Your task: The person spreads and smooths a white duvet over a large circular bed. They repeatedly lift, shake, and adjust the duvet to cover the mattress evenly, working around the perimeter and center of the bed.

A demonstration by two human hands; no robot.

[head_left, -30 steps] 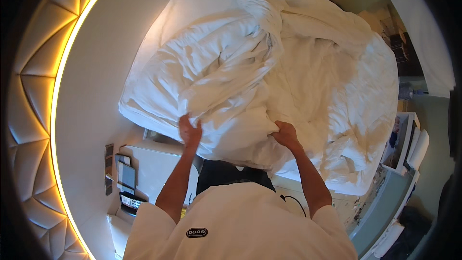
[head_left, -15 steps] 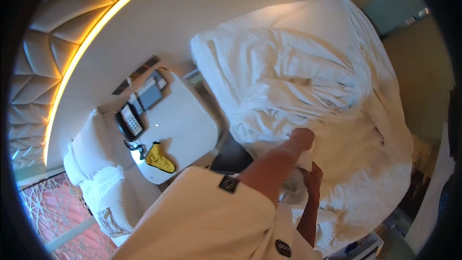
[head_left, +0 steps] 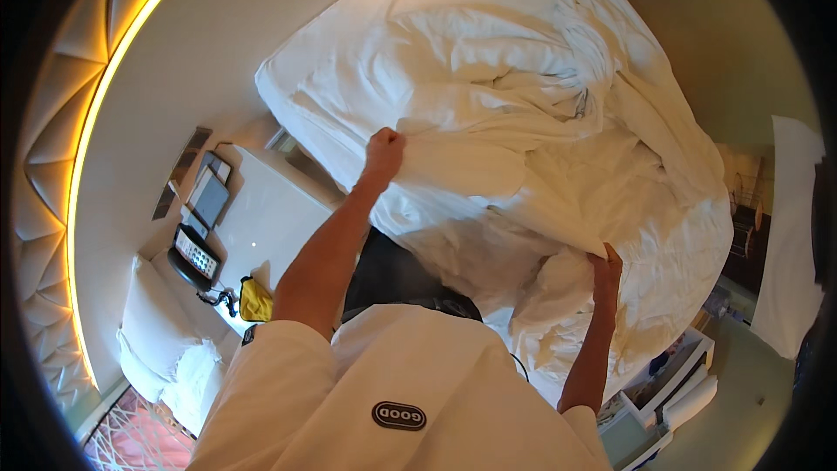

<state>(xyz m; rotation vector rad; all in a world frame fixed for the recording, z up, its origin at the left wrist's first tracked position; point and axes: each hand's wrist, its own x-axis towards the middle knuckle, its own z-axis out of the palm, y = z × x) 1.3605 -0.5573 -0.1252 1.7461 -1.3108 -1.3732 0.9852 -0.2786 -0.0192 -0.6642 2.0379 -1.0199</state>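
Note:
A rumpled white duvet covers much of the bed in front of me. My left hand is closed in a fist on its near edge, toward the bed's left side. Farther right and closer to me, my right hand pinches the same edge. Between the two hands the cloth hangs stretched and slightly raised, with a shadowed hollow beneath it. Deep folds of bedding bunch up toward the far right.
Left of the bed stands a white table with a telephone, a grey flat case and a yellow pouch. White pillows lie beyond its near end. An open drawer unit sits at the lower right.
My hands were close together over the bed; now they are wide apart, the left farther left, the right farther right. The duvet edge has spread out between them. The view has shifted right.

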